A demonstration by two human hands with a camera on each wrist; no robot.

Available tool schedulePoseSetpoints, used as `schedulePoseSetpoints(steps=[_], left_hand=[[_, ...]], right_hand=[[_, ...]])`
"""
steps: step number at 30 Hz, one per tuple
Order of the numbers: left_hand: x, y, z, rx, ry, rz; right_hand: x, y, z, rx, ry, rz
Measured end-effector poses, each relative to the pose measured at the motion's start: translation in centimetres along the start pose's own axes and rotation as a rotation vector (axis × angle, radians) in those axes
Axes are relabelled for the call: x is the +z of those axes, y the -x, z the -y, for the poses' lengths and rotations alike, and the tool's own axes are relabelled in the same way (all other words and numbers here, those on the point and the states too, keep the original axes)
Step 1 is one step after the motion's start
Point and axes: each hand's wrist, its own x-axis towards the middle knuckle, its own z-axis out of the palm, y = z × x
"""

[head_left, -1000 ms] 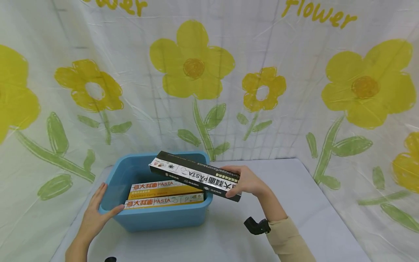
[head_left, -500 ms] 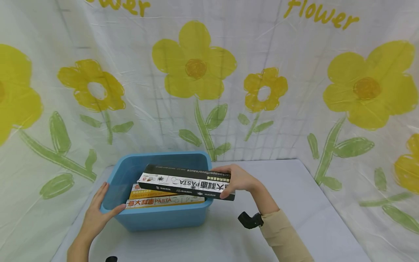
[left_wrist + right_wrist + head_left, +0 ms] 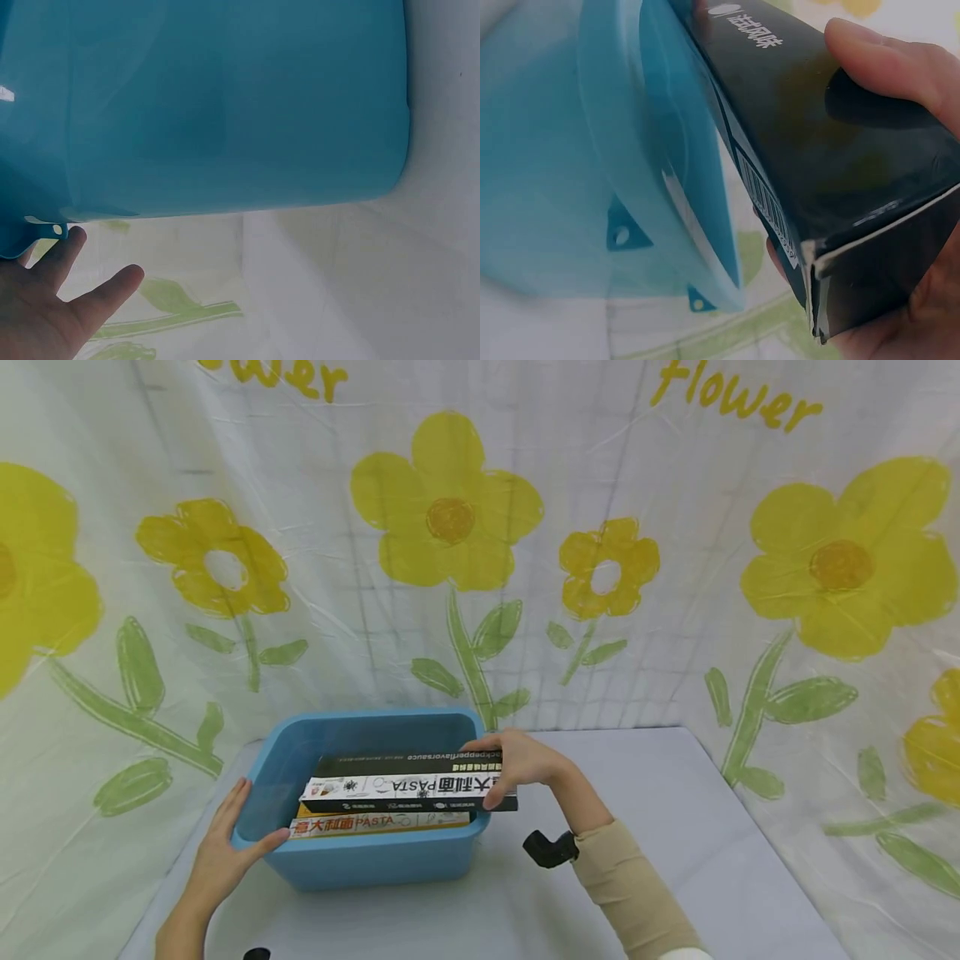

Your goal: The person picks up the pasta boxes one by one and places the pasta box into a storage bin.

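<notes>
In the head view my right hand (image 3: 528, 760) grips the right end of a long black-and-white pasta box (image 3: 405, 787), thumb on the near side and fingers on the far side. The right wrist view shows the same box's dark end (image 3: 889, 270) beside the bin rim. Most of the box lies over the blue plastic bin (image 3: 367, 862), its right end sticking out past the rim. Beneath it, a white-and-orange pasta box (image 3: 382, 825) lies in the bin. My left hand (image 3: 217, 852) rests against the bin's left front corner, fingers spread and straight, thumb on the rim.
The bin stands on a table with a pale cover (image 3: 637, 802). A white curtain (image 3: 315, 560) printed with yellow flowers hangs behind and at both sides. A black camera mount (image 3: 551, 849) sits at my right wrist.
My right hand has moved left and slightly, bringing the black pasta box further over the bin. The box has levelled out and covers more of the boxes below. The left hand stays at the rim.
</notes>
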Motion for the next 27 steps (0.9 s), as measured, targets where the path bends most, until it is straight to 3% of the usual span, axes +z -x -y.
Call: schedulePoseSetpoints(steps=[8, 13, 17, 27], left_hand=[[0.0, 0.0, 0.0, 0.018, 0.001, -0.002], [-0.1, 0.0, 0.1, 0.021, 0.000, -0.004], [-0.1, -0.1, 0.0, 0.004, -0.018, 0.002], [0.0, -0.2, 0.0, -0.018, -0.018, -0.005]], right_hand=[[0.4, -1.6, 0.6, 0.028, 0.006, 0.043], [1.1, -2.9, 0.8, 0.038, 0.067, 0.057], [1.8, -3.9, 1.3, 0.060, 0.141, 0.061], [3.5, -5.9, 1.5, 0.108, 0.169, 0.091]])
